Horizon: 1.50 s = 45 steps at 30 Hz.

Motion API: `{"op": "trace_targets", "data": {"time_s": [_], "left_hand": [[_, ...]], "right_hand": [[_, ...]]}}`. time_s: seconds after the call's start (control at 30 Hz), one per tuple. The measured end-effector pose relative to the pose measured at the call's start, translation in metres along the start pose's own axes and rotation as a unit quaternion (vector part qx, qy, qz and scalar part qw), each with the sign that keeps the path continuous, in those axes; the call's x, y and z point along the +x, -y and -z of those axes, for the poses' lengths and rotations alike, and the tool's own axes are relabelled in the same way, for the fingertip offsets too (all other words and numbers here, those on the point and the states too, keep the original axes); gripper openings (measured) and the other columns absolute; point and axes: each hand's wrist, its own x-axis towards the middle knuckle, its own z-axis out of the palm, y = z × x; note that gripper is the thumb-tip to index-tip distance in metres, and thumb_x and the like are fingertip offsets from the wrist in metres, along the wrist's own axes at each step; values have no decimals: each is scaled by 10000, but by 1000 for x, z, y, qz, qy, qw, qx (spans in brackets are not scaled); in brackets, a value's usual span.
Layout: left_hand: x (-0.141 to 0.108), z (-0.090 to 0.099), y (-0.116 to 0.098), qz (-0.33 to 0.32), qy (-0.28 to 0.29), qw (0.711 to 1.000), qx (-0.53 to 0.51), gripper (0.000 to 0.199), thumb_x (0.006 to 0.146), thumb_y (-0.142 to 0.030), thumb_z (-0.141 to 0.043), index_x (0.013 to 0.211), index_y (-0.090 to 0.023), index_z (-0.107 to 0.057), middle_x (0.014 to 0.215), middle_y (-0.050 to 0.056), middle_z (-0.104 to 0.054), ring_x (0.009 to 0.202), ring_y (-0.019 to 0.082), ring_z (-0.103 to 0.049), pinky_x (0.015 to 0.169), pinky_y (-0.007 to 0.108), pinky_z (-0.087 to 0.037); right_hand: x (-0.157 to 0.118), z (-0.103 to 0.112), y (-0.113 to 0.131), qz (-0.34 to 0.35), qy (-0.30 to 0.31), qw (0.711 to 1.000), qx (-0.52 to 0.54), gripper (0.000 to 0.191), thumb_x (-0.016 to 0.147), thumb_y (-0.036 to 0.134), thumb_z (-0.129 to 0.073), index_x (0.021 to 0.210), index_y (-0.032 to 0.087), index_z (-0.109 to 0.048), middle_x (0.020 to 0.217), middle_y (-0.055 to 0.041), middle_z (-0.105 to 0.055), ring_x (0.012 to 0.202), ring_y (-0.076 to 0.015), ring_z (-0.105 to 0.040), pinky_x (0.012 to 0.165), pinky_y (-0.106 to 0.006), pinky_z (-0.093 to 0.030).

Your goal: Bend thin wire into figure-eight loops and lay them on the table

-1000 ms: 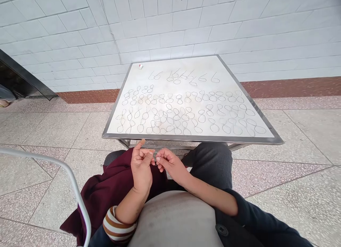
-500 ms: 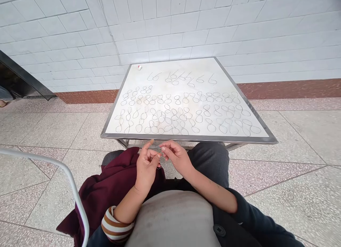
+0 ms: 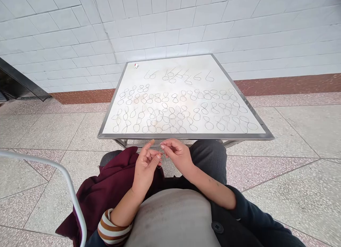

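Just in front of the table's near edge, my left hand point(image 3: 146, 165) pinches a thin dark wire point(image 3: 159, 166) between thumb and fingers; a small loop of it hangs below the fingertips. My right hand point(image 3: 178, 155) is closed in a pinch on the same wire, close to the left fingertips. How the wire runs between the fingers is too fine to make out. Beyond the hands, many thin wire loops point(image 3: 209, 125) shaped like figure eights lie in rows on the white tabletop point(image 3: 122, 128). Farther back are several wires point(image 3: 197, 76) with one loop and a straight tail.
A small white and red object point(image 3: 136, 65) sits at the table's far left corner. The table stands by a tiled wall point(image 3: 181, 17). A maroon cloth point(image 3: 93, 197) covers my left leg, and a grey metal tube point(image 3: 70, 186) curves past on the left.
My view has shifted slightly, so the table sits a little more to the left and higher. Both hands keep their pinch on the wire, with only small finger movements.
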Motion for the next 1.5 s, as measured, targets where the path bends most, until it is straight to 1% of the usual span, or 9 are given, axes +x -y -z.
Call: {"op": "trace_targets", "data": {"time_s": [0.23, 0.43, 0.57, 0.67, 0.73, 0.83, 0.97, 1.27, 1.5], "left_hand": [[2, 4, 4, 16, -19, 999, -30, 451, 815, -327, -714, 1238, -211, -607, 867, 19, -687, 730, 136, -657, 703, 282, -559], [4, 3, 3, 43, -38, 997, -58, 481, 730, -274, -790, 1175, -186, -631, 780, -9, -686, 682, 122, -650, 660, 265, -563], [5, 3, 0, 61, -61, 993, -86, 481, 710, -256, -800, 1154, -177, -632, 750, -20, -677, 668, 114, -643, 630, 244, -551], [6, 5, -1, 65, -83, 987, -120, 480, 701, -254, -805, 1143, -185, -631, 754, -26, -670, 682, 106, -645, 628, 226, -542], [6, 6, -1, 62, -98, 984, -132, 484, 697, -260, -808, 1140, -193, -627, 761, -29, -669, 694, 106, -648, 640, 228, -544], [7, 6, 0, 50, -110, 983, -135, 482, 698, -267, -809, 1138, -197, -622, 774, -25, -672, 706, 111, -652, 664, 244, -548], [7, 6, 2, 32, -113, 985, -128, 479, 712, -264, -802, 1150, -188, -623, 754, -27, -669, 719, 117, -643, 700, 262, -542], [7, 7, 6, -37, -98, 994, -45, 423, 762, -196, -763, 1161, -180, -623, 740, -33, -702, 648, 86, -587, 769, 248, -499], [6, 8, 3, -44, -86, 995, 12, 452, 772, -232, -758, 1196, -189, -607, 745, -30, -697, 632, 93, -580, 753, 247, -492]], "right_hand": [[0, 2, 2, -8, -10, 1000, -11, 144, 853, 376, -645, 862, 241, -693, 855, -33, -678, 623, -152, -594, 515, -296, -541], [1, 1, 2, -19, 5, 1000, -9, 150, 841, 384, -660, 878, 242, -692, 864, -30, -674, 620, -152, -593, 519, -296, -544], [1, 5, 2, -30, 49, 998, 16, 192, 883, 395, -615, 1002, 257, -676, 901, -30, -671, 614, -142, -584, 579, -309, -537], [-2, 8, -2, -14, 78, 997, -3, 224, 923, 399, -560, 1066, 250, -648, 985, -54, -654, 769, -171, -610, 667, -317, -528], [-7, 9, -6, -5, 93, 996, -7, 204, 909, 396, -587, 1027, 239, -638, 1001, -61, -627, 866, -188, -600, 686, -306, -517], [-13, 5, -11, -19, 115, 993, 25, 169, 896, 400, -606, 920, 234, -621, 899, -32, -594, 756, -160, -574, 620, -280, -494], [-15, -2, -12, -33, 118, 991, 45, 149, 895, 380, -612, 871, 232, -609, 775, 5, -570, 643, -135, -530, 608, -278, -466], [-11, -4, -12, -28, 100, 994, 40, 124, 864, 345, -644, 833, 226, -623, 777, 0, -580, 705, -150, -541, 656, -282, -459], [-10, -1, -12, 10, 82, 997, -6, 63, 863, 263, -635, 812, 226, -642, 775, -5, -592, 718, -153, -550, 667, -283, -449]]}}
